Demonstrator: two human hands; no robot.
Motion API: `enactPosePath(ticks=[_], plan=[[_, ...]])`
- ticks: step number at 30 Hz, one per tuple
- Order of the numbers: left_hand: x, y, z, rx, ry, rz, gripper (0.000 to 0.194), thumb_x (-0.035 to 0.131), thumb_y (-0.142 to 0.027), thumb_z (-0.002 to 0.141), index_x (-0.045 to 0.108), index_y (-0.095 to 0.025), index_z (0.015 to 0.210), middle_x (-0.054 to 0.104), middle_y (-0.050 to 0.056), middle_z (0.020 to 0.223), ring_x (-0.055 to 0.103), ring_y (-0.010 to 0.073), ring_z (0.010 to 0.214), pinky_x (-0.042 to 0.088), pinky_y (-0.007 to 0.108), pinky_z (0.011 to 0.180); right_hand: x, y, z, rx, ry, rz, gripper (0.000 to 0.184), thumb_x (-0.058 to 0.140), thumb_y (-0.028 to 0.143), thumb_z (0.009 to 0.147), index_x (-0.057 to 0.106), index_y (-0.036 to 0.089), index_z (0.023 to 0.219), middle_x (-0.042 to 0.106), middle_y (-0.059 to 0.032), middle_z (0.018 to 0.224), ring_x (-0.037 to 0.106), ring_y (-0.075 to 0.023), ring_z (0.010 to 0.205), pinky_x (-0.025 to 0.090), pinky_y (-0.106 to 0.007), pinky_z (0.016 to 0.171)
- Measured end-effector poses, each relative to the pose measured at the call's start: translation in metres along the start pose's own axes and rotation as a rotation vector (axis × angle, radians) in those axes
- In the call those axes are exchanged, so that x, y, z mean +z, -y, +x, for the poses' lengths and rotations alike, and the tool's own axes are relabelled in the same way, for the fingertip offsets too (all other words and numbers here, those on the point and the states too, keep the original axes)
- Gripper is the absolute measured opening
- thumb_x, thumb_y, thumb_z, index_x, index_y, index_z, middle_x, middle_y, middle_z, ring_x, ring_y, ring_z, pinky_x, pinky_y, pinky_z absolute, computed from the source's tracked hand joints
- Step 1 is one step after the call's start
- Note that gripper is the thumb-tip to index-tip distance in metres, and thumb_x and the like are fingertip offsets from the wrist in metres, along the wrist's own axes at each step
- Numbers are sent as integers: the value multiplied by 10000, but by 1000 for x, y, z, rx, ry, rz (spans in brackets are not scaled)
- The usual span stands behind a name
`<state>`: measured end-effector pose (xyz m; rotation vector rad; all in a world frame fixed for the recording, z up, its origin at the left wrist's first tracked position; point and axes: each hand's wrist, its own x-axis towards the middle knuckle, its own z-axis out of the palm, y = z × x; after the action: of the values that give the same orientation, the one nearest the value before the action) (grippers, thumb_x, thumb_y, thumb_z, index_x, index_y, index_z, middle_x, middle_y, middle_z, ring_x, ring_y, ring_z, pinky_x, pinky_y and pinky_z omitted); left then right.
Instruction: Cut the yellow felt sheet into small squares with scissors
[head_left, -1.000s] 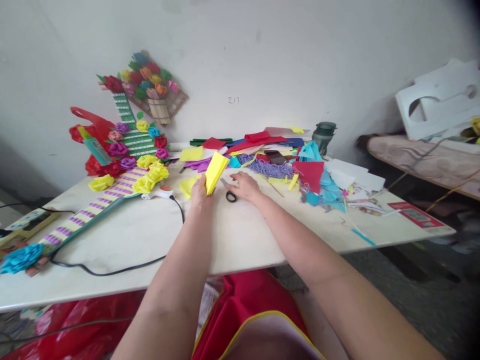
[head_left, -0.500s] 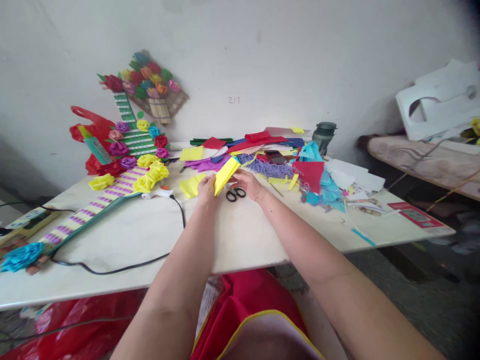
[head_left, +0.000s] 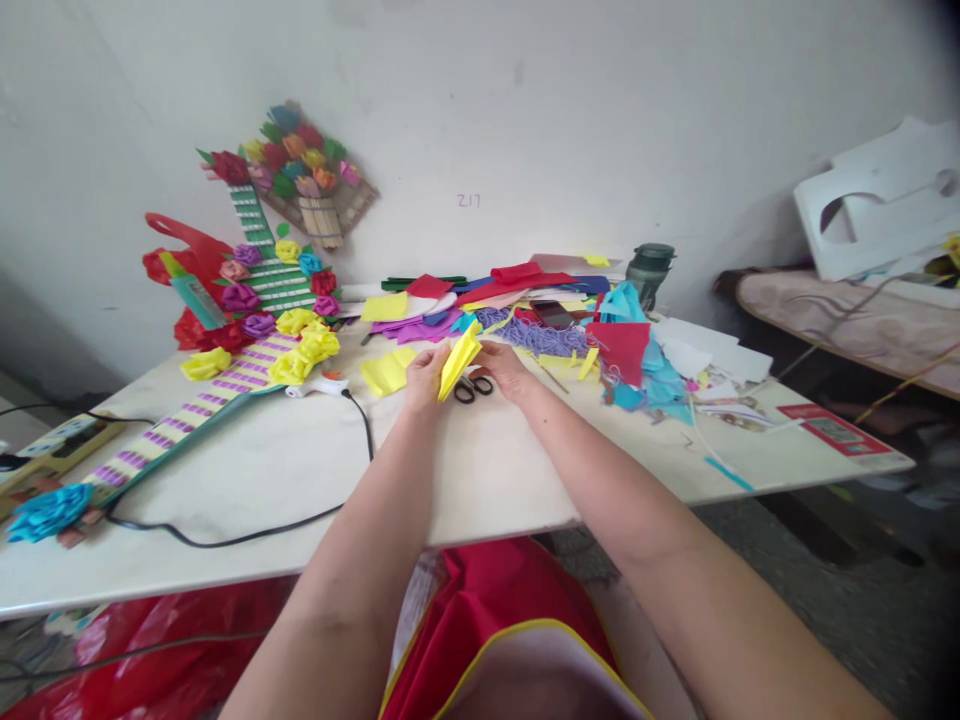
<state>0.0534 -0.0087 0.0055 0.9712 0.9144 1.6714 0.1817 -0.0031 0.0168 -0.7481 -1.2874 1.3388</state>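
Folded yellow crepe paper (head_left: pixel 459 362) is held up between my two hands above the table. My left hand (head_left: pixel 426 375) grips its left edge with closed fingers. My right hand (head_left: pixel 501 368) pinches at the paper's right side; its fingertips are partly hidden behind the paper. Just below the paper lie scissors (head_left: pixel 474 389) with black handles, their blades mostly covered by the paper and hand. Another piece of yellow paper (head_left: pixel 388 372) rests on the table beside my left hand.
A guitar-shaped craft (head_left: pixel 187 410) with paper flowers and a white glue gun (head_left: pixel 319 387) with a black cord (head_left: pixel 225 542) lie at left. Behind my hands are coloured paper sheets, purple shredded strands (head_left: pixel 536 335) and a phone (head_left: pixel 553 315). A dark bottle (head_left: pixel 649 272) stands at the back right.
The yellow paper has turned from a flat, broad strip to a narrower shape with its layered folds showing. Both hands have shifted slightly, and the left wrist has turned.
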Motion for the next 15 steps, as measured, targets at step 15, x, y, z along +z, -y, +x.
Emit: enactPosePath(ticks=[15], plan=[[8,-12,-13,-269,191,62,325,665,-420,623,544,-119,648,473,-9,418,389,54,328,223,174,320,-2,-6,6,-101,-181,-383,226,625,352,654,602,149,559,605,-20,552,585,-139,573,446,-234,505]])
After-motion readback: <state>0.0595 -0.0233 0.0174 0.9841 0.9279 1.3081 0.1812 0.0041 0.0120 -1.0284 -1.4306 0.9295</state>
